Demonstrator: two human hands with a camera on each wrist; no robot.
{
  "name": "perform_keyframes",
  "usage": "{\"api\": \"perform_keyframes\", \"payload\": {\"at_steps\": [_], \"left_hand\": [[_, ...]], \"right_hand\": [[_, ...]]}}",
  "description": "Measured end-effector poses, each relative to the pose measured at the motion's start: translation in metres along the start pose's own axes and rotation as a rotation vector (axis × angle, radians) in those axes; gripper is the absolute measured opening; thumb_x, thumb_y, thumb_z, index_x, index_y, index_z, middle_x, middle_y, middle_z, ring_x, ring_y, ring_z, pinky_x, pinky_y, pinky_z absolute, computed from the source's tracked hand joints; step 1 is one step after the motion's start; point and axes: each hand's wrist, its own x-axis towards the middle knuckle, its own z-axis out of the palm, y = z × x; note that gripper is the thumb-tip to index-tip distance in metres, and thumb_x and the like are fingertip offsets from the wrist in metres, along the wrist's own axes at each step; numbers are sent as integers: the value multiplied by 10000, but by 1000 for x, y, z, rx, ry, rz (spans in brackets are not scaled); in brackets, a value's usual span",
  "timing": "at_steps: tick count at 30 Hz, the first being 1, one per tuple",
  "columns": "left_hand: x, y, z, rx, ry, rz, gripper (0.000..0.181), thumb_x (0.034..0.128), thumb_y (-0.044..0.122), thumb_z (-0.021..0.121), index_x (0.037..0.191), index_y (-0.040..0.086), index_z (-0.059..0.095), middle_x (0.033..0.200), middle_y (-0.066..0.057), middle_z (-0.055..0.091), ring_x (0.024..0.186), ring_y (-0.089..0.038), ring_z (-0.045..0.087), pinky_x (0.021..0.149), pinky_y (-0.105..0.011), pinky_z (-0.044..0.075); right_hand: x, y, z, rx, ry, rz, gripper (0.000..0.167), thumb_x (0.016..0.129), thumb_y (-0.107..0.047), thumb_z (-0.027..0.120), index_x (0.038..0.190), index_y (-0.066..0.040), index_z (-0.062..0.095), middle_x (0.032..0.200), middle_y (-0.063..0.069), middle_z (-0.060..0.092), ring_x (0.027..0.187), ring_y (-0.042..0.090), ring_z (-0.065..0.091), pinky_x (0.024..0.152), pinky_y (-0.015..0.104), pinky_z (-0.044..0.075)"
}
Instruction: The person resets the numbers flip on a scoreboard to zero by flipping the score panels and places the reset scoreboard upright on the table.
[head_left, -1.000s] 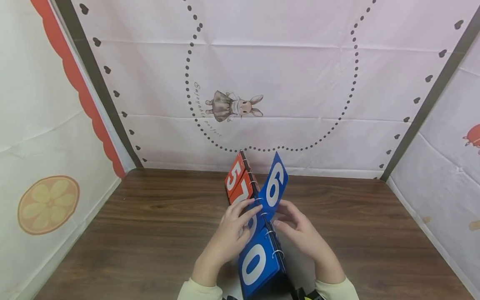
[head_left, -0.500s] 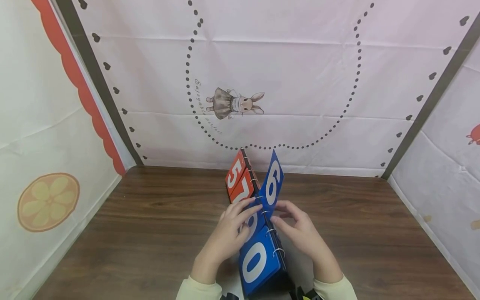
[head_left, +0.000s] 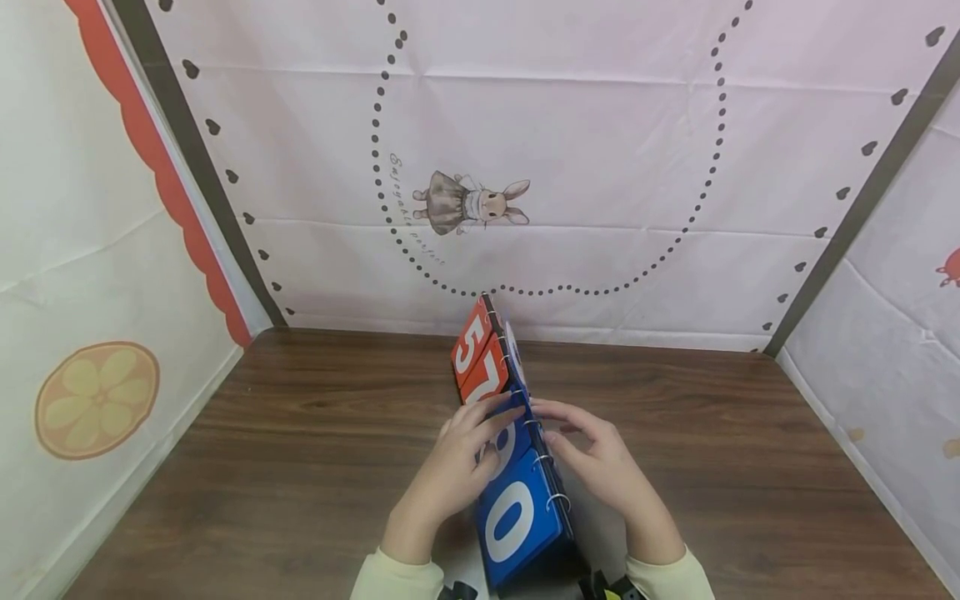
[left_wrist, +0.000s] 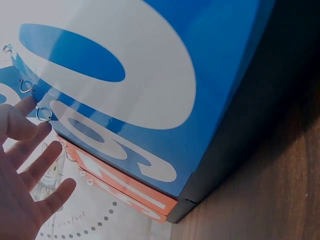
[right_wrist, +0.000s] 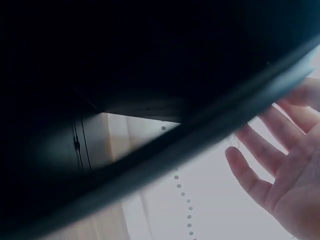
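Observation:
A flip scoreboard stands on the table, its number cards hung on metal rings along the top edge. The near blue card shows a white 0; a second blue card with a white digit is behind it. My left hand lies at the ringed top edge, its fingers spread over the second blue card. On the other side, my right hand has its fingertips by the top edge, near a turned-over blue card seen almost edge-on. In the right wrist view the fingers are loosely extended.
Farther along the scoreboard hang red cards with white digits. Brown wood tabletop surrounds it. A printed cloth wall rises just behind the scoreboard, with side walls at left and right.
The blue card that stood up at the right of the rings has swung down against the back of the scoreboard. My right hand's fingers moved slightly left; the left hand stayed put.

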Motion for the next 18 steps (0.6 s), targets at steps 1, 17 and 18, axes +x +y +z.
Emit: {"api": "perform_keyframes", "payload": {"at_steps": [1, 17, 18], "left_hand": [[0, 0, 0, 4, 0, 2, 484, 889, 105, 544, 1329, 303, 499, 1416, 76, 385, 1287, -213, 321, 1025, -522, 270], [-5, -2, 1, -124, -16, -144, 445, 882, 221, 605, 1298, 115, 491, 1290, -83, 518, 1124, -300, 513, 907, -567, 393], [-6, -2, 1, -172, -36, -200, 475, 883, 256, 604, 1312, 107, 466, 1293, -94, 513, 1111, -308, 519, 891, -564, 405]], "right_hand": [[0, 0, 0, -2, -3, -11, 304, 923, -98, 561, 1225, -130, 581, 1244, 3, 584, 1158, 180, 523, 885, 464, 452], [-3, -7, 2, -77, -69, -30, 299, 946, -136, 521, 1235, -171, 591, 1328, -10, 516, 1233, 211, 462, 927, 450, 423], [-3, -7, 2, -79, -74, -26, 299, 949, -150, 515, 1238, -171, 589, 1333, -11, 512, 1237, 214, 457, 928, 449, 423]]}}
